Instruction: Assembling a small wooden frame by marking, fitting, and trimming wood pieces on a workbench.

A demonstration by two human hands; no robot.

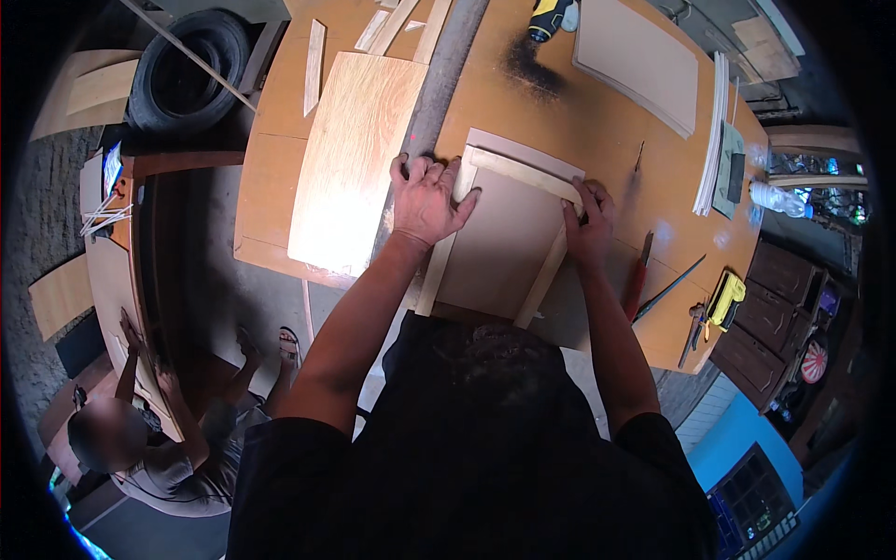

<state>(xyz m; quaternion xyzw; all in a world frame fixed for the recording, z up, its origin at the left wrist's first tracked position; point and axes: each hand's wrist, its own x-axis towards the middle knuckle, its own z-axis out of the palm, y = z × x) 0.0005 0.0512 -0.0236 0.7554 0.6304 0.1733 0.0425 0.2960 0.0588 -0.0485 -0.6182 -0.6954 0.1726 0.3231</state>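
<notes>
Two bare hands press on a flat brown panel [499,247] lying on the bench [597,131], panel used as landmark here. Pale wooden strips [523,173] frame the panel along its far edge and both sides. Left hand [427,198] sits at the panel's far-left corner, palm down, fingers spread over the strip joint and touching a long grey bar [439,84] just left of the panel; grip not clenched, flat pressing, grasping nothing. Right hand [588,224] at the panel's far-right corner, fingers curled onto the strip end there; grip looks like pinching the strip, cannot tell fully. Right of the panel, near it: a red-handled tool [637,285] and a thin dark blade-like tool [672,285] on the bench. Further right at the bench edge: a yellow and black tool [725,301]. Left of the panel, beyond the grey bar: a light wood-grain board [350,159], glare on its near part. Far beyond the panel: a dark scorch-like smudge [532,70], a yellow power tool [549,19], a large tan board [639,61], a stack of thin white sheets [714,140] on edge at right. Far left of the panel, off the bench: a tyre [182,75]. Near-left, low on the floor: another person [168,439] sitting, hands on a wooden piece.
</notes>
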